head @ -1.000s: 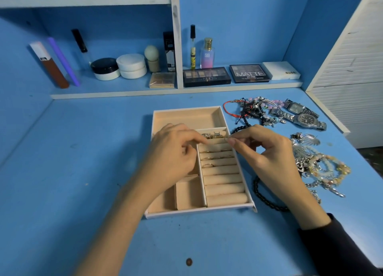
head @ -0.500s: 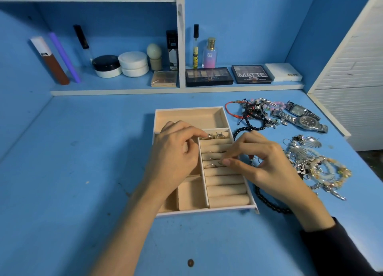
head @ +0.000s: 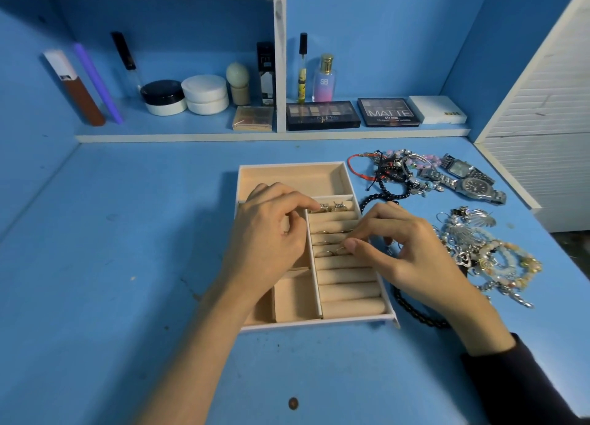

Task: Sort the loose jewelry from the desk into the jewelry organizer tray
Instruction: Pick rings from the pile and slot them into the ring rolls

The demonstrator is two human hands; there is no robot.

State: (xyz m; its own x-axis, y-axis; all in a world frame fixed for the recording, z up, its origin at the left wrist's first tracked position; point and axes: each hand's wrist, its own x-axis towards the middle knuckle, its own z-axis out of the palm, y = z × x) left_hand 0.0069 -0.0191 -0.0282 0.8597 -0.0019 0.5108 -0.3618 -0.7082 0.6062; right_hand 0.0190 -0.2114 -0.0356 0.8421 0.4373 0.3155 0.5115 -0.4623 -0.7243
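A beige jewelry organizer tray (head: pixel 290 166) lies mid-desk, with ring rolls on its right side. Two silver rings (head: pixel 332 206) sit in the top roll, and thin rings rest in the rows below. My left hand (head: pixel 271 229) lies curled over the tray's left compartments, its index fingertip touching the top-row rings. My right hand (head: pixel 408 252) pinches a small thin ring (head: pixel 339 250) between thumb and forefinger at a middle roll. Loose jewelry lies to the right: tangled bracelets (head: pixel 396 172), two watches (head: pixel 472 185), and a silver and beaded pile (head: pixel 488 252).
A black bead bracelet (head: pixel 415 312) lies by the tray's right wall, partly under my right wrist. The back shelf (head: pixel 255 135) holds cosmetic jars, tubes, bottles and palettes. A white louvered door (head: pixel 549 130) borders the desk on the right. A small brown spot (head: pixel 293 403) marks the near desk.
My right hand has moved from the top ring roll towards me to a middle roll, still pinched. My left hand has stayed on the tray.
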